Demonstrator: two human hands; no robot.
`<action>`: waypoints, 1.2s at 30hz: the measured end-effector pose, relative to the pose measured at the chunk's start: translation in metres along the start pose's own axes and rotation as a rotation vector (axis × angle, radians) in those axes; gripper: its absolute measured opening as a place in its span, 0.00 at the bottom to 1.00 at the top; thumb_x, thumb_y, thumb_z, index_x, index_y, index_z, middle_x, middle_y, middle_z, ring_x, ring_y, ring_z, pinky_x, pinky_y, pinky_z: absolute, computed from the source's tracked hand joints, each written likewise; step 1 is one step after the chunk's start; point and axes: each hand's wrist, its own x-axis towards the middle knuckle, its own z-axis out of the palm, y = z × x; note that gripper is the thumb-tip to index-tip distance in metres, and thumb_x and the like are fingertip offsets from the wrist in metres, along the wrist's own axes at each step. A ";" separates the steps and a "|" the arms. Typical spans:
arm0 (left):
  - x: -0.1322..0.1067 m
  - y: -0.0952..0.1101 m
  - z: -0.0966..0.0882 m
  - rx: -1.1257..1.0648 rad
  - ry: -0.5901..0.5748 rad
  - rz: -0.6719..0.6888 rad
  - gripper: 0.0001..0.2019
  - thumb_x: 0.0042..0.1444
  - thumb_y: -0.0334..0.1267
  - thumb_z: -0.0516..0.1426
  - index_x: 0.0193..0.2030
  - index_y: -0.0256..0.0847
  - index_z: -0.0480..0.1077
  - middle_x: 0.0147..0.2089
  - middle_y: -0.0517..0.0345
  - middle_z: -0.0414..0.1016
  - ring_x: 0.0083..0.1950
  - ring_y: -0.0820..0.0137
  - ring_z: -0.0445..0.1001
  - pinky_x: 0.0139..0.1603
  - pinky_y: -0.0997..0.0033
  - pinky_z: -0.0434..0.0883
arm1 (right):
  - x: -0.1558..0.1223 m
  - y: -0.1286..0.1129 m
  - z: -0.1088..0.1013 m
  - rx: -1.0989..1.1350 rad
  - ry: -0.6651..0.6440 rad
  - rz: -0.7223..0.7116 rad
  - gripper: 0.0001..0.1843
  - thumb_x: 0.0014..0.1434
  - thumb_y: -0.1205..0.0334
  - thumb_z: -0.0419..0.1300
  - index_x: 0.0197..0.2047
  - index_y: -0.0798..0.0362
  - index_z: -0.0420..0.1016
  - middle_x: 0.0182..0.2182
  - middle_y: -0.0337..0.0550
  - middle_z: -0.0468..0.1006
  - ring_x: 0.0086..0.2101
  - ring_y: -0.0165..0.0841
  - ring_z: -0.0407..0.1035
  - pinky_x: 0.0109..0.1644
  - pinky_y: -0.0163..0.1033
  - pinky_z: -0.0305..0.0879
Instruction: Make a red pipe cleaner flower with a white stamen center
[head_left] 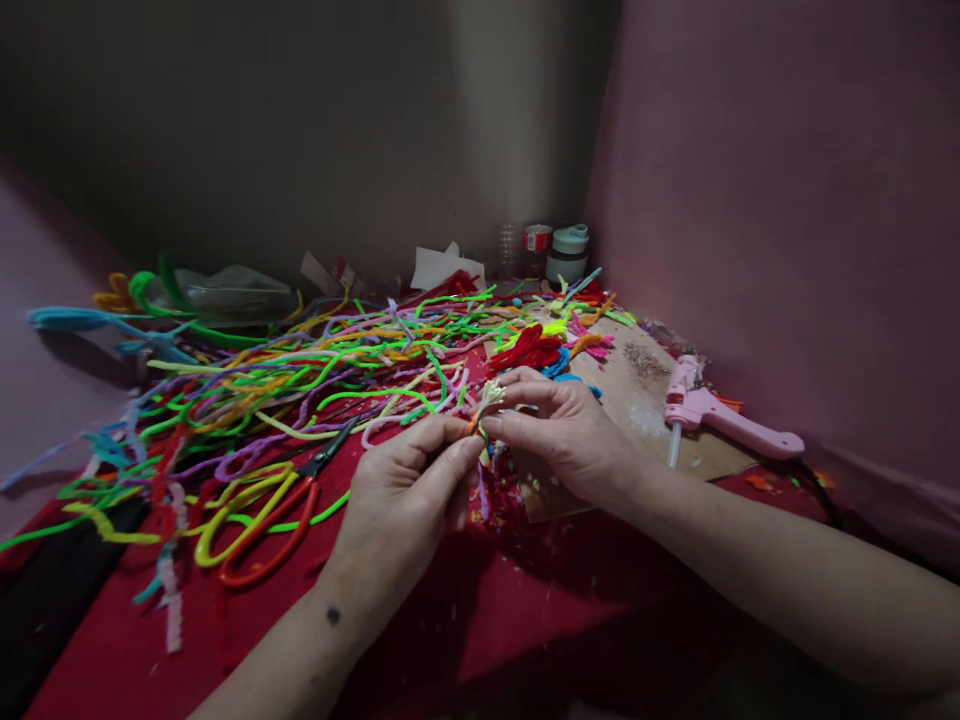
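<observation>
A small bunch of pale yellow flower stamens (pixel 493 393) is held upright between my two hands, over the red cloth. At its lower end, my left hand (pixel 409 475) pinches the bunch between thumb and forefinger, with a bit of orange showing at the fingertips. From the other side, my right hand (pixel 559 430) closes its thumb and fingers about the stamens, just under their pale heads. Part of the bunch is hidden by the fingers. Red pipe cleaners (pixel 527 348) lie just behind my right hand.
Many coloured pipe cleaners (pixel 300 370) spread over the left and back. Scissors (pixel 262 520) with yellow and red handles lie left of my hands. A pink glue gun (pixel 720 415) rests on a brown board (pixel 626 390) at right. A lidded jar (pixel 568 255) stands by the wall.
</observation>
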 end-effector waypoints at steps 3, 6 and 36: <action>0.000 0.000 -0.001 -0.021 -0.006 -0.017 0.06 0.50 0.35 0.59 0.25 0.37 0.68 0.16 0.67 0.61 0.15 0.81 0.57 0.15 0.81 0.54 | -0.001 -0.001 0.001 0.029 0.030 0.020 0.02 0.47 0.64 0.66 0.28 0.49 0.79 0.33 0.37 0.70 0.38 0.30 0.65 0.46 0.38 0.59; 0.001 -0.001 -0.004 -0.100 -0.084 -0.071 0.07 0.51 0.37 0.59 0.26 0.37 0.69 0.18 0.65 0.65 0.15 0.81 0.58 0.15 0.81 0.54 | 0.000 -0.002 0.002 0.158 -0.014 0.117 0.01 0.46 0.64 0.66 0.26 0.51 0.79 0.29 0.37 0.72 0.33 0.29 0.65 0.41 0.37 0.60; 0.005 -0.011 -0.003 -0.161 -0.119 0.029 0.09 0.54 0.34 0.56 0.24 0.37 0.66 0.18 0.66 0.64 0.14 0.82 0.59 0.14 0.83 0.57 | -0.002 0.007 0.003 0.305 -0.077 0.125 0.04 0.49 0.66 0.65 0.31 0.53 0.79 0.34 0.39 0.71 0.38 0.30 0.65 0.44 0.37 0.59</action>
